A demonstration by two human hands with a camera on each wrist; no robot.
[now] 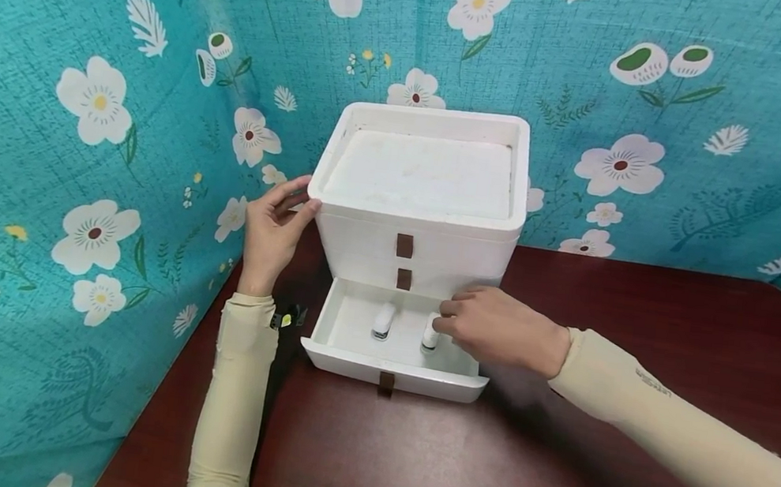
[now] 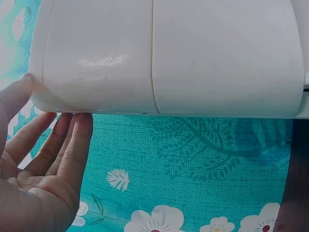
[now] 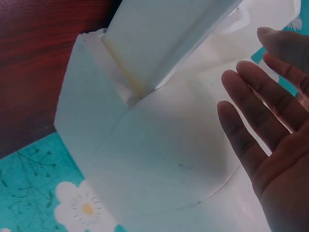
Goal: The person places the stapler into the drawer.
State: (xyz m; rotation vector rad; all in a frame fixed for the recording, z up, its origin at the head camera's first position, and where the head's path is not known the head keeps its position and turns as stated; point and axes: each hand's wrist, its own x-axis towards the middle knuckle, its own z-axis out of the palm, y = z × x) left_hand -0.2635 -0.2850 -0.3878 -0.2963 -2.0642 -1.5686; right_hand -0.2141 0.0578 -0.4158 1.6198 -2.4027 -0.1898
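Note:
A white drawer unit (image 1: 419,246) stands on the table with its lowest drawer (image 1: 350,360) pulled out. Inside the drawer lie two small white pieces with clear ends, one to the left (image 1: 383,320) and one to the right (image 1: 430,333); they look like small bottles. My left hand (image 1: 273,235) touches the unit's upper left corner, thumb at the front and fingertips against the side wall. Over the drawer's right side is my right hand (image 1: 496,328), beside the right piece and partly covering it in the head view. Its fingers are spread and hold nothing in the right wrist view.
The unit's top is a shallow tray with a raised rim (image 1: 422,217). Brown tabs (image 1: 404,246) mark the drawer fronts. A teal flowered cloth (image 1: 178,158) hangs behind and to the left of the dark red table (image 1: 638,333). A small dark item (image 1: 290,318) lies by the left sleeve.

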